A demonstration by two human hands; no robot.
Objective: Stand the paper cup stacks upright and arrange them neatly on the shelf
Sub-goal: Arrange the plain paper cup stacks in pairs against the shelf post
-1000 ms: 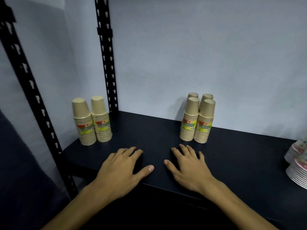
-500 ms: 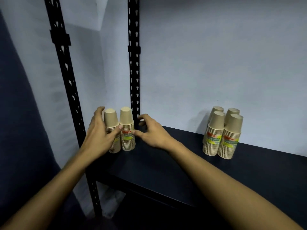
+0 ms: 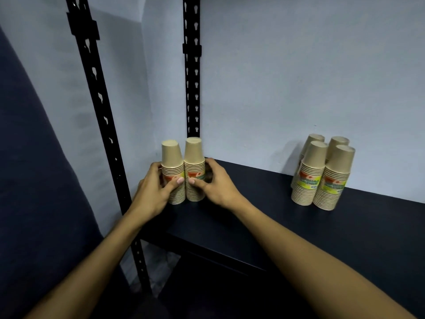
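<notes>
From the head camera, two stacks of brown paper cups stand upright, mouths down, touching side by side at the left end of the dark shelf [image 3: 264, 217], just in front of the rear black upright post [image 3: 192, 65]. The left hand [image 3: 153, 192] curls round the left stack [image 3: 173, 171], thumb across its printed label and fingers wrapped behind it. The right hand [image 3: 215, 183] curls round the right stack [image 3: 195, 169] in the same way, thumb on the label's front, fingers behind. Both stacks rest on the shelf. Well to the right of the post, against the pale wall [image 3: 287, 77], a group of four more stacks [image 3: 322, 173] stands upright, packed close in two rows. A second slotted post [image 3: 96, 88] rises nearer the camera, left of the held pair.
</notes>
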